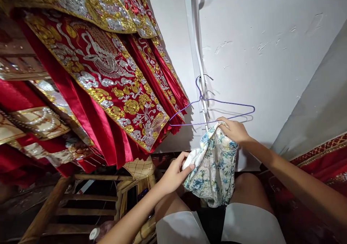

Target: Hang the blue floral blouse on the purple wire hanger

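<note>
A white garment (214,171) with a blue and yellow floral print hangs between my two hands, above my knees. My left hand (177,175) pinches its left edge, thumb on top. At the garment's upper right edge, my right hand (231,129) grips the gathered cloth, close under the bottom bar of a purple wire hanger (225,102). The hanger is hooked on a white cord or strip along the wall. Whether my right fingers also touch the hanger's bar, I cannot tell.
Red garments (116,77) with gold and silver embroidery hang at the left. A bamboo chair (89,197) stands below them, with a white-capped bottle (94,233) near it. The white wall (271,48) is ahead, and red trimmed fabric (325,161) lies at the right.
</note>
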Demonstrator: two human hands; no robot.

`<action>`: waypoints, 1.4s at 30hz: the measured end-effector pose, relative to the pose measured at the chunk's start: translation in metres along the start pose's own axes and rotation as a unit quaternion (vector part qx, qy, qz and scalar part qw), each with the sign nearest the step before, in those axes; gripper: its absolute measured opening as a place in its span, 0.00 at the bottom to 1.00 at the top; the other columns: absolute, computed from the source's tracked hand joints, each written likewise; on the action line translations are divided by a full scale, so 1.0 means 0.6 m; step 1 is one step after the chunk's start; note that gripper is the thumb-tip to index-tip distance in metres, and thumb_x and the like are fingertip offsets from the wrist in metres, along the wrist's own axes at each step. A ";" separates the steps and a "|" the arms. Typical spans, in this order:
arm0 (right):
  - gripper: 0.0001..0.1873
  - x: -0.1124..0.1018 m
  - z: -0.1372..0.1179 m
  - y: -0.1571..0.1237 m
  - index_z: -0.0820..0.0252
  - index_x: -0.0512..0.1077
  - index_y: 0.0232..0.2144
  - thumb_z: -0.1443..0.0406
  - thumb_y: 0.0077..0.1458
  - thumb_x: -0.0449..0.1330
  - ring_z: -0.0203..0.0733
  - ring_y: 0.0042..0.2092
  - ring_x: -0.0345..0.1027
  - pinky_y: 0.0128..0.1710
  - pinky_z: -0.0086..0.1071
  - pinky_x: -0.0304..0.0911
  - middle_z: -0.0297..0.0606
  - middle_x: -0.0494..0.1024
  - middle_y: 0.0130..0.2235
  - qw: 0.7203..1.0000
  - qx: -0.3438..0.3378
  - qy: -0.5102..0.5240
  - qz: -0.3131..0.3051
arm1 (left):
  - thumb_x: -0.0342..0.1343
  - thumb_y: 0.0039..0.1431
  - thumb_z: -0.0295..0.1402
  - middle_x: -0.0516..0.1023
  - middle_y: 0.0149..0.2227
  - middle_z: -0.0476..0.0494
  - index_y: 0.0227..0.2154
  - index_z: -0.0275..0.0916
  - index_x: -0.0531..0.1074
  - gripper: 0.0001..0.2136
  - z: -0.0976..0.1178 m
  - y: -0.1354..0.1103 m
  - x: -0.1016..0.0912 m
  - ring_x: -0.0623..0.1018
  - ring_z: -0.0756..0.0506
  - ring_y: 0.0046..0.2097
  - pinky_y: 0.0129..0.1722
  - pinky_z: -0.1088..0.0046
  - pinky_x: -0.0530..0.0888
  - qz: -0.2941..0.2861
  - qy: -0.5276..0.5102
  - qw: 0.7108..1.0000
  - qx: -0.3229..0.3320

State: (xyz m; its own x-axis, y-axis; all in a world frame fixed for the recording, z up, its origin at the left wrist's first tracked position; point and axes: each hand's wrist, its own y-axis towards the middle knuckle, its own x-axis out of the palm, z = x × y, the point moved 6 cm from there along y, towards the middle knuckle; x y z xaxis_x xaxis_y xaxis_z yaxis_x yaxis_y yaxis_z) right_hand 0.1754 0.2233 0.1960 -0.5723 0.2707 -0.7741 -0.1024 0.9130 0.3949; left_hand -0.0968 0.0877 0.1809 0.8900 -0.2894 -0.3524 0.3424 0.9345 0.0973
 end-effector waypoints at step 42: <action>0.20 -0.107 -0.050 -0.100 0.59 0.80 0.47 0.60 0.54 0.59 0.44 0.33 0.73 0.33 0.34 0.67 0.40 0.83 0.37 0.979 -0.041 0.196 -0.023 | 0.49 0.70 0.39 0.76 0.29 0.46 0.35 0.40 0.71 0.11 0.146 0.227 -0.056 0.72 0.47 0.29 0.32 0.71 0.63 0.188 0.318 0.901 0.229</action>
State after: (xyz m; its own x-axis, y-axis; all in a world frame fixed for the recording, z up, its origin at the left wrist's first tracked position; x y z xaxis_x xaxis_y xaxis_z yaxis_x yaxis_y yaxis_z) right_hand 0.1937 0.1421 0.2367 -0.8326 0.0775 -0.5483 -0.1902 0.8899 0.4146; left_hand -0.0537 0.2066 0.2876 0.6669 0.3431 -0.6615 0.2698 0.7163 0.6435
